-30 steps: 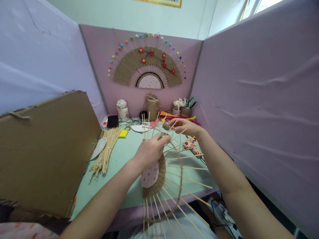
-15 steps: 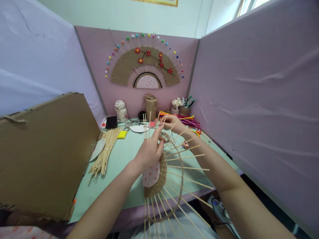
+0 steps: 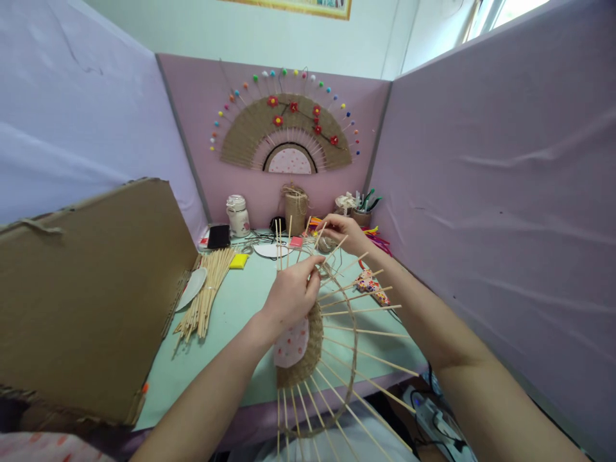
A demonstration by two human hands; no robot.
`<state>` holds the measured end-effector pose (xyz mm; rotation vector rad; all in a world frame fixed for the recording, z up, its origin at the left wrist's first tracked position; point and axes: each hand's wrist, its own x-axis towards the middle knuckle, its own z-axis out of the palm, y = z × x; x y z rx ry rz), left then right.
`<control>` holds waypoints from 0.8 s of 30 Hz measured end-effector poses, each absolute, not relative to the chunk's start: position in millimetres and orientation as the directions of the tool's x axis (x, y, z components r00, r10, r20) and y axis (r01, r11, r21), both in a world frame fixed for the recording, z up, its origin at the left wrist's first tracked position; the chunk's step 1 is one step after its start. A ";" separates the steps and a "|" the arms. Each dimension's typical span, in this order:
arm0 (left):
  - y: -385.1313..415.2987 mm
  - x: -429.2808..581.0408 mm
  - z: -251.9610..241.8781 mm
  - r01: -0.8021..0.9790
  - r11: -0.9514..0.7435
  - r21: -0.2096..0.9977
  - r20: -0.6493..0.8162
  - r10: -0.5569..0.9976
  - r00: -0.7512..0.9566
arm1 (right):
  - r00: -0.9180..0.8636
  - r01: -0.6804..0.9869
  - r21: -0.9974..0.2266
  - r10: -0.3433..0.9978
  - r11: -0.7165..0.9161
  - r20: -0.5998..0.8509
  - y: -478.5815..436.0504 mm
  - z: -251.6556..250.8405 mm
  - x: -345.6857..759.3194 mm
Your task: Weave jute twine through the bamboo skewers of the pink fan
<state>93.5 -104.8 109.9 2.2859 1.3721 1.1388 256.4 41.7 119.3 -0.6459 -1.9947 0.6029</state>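
Over the near edge of the table [image 3: 226, 321] we hold the fan [image 3: 312, 350] on edge, its woven half-round and pink dotted centre facing left and its bare ribs [image 3: 366, 311] spraying up, right and down past the table's lip, which, we judge, leaves both sides of it free to reach. Our left hand [image 3: 289, 298] is closed on the fan just above the woven part, thumb and fingertips pinched together at the upper ribs; that grip seems to steady the frame and pin the weave where it ends. Our right hand [image 3: 344, 232] sits on the far side of the ribs, fingers curled shut on the twine [image 3: 327, 244], a small ball of it showing just under the fingertips, so the strand looks drawn taut away from the left hand's pinch. One loose strand arcs across the ribs further out. Spare sticks [image 3: 205, 292] lie in a bundle to the left, within reach, beside a leaning sheet of cardboard [image 3: 86, 295]. Along the far edge stand a jar [image 3: 237, 215] and a twine-wrapped pot [image 3: 295, 208], and on the far wall hangs a finished fan [image 3: 289, 131] with red flowers, plain to see from where we sit
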 end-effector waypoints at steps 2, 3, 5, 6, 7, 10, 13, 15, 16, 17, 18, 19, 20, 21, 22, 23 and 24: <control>-105.4 94.1 109.8 0.640 -0.519 0.566 0.488 0.837 0.247 | -0.405 0.222 -0.572 0.608 0.790 0.683 45.5 123.9 258.7; -105.5 94.5 109.7 0.639 -0.515 0.571 0.483 0.840 0.246 | -0.382 0.231 -0.546 0.592 0.805 0.710 47.0 125.8 258.6; -105.5 95.1 109.4 0.633 -0.517 0.577 0.479 0.841 0.250 | -0.323 0.238 -0.531 0.582 0.813 0.746 49.0 128.9 256.1; -105.5 95.4 109.3 0.629 -0.520 0.578 0.479 0.840 0.254 | -0.290 0.238 -0.538 0.587 0.809 0.755 49.4 130.3 253.9; -105.4 95.7 109.2 0.626 -0.522 0.579 0.478 0.840 0.258 | -0.260 0.234 -0.550 0.597 0.802 0.759 49.5 131.7 251.4; -105.3 96.4 109.2 0.629 -0.523 0.575 0.473 0.840 0.267 | -0.214 0.208 -0.575 0.611 0.791 0.763 48.5 136.9 243.1; -105.6 96.7 109.4 0.636 -0.524 0.567 0.477 0.838 0.265 | -0.240 0.162 -0.582 0.604 0.797 0.760 48.5 142.5 236.5; -105.9 96.8 109.6 0.634 -0.530 0.563 0.484 0.833 0.267 | -0.275 0.107 -0.628 0.630 0.771 0.726 51.0 144.0 233.3; -106.2 96.9 109.7 0.632 -0.535 0.561 0.488 0.830 0.269 | -0.299 0.074 -0.668 0.656 0.740 0.694 52.9 143.3 231.9; -106.5 97.1 109.8 0.629 -0.540 0.560 0.494 0.826 0.270 | -0.323 0.043 -0.714 0.686 0.699 0.652 55.0 141.3 230.4; -106.8 97.4 109.9 0.625 -0.545 0.559 0.500 0.823 0.270 | -0.350 0.022 -0.758 0.715 0.652 0.605 56.9 138.0 228.7; -107.2 97.7 110.0 0.622 -0.549 0.558 0.505 0.820 0.270 | -0.378 0.012 -0.797 0.740 0.604 0.556 58.2 133.4 226.5; -107.4 98.1 110.0 0.621 -0.551 0.557 0.508 0.818 0.270 | -0.404 0.010 -0.829 0.761 0.559 0.508 58.5 127.7 223.9; -107.6 98.5 109.8 0.622 -0.551 0.556 0.509 0.817 0.269 | -0.430 0.015 -0.857 0.777 0.515 0.460 57.6 121.0 220.5; -107.6 98.9 109.6 0.622 -0.551 0.556 0.509 0.818 0.270 | -0.453 0.014 -0.882 0.790 0.470 0.414 55.5 113.6 216.2; -107.4 99.3 109.2 0.623 -0.552 0.555 0.509 0.817 0.271 | -0.470 -0.001 -0.908 0.801 0.418 0.369 52.1 106.0 211.1; -107.0 99.5 108.7 0.623 -0.551 0.554 0.510 0.817 0.269 | -0.482 -0.030 -0.934 0.813 0.355 0.325 48.0 98.4 205.3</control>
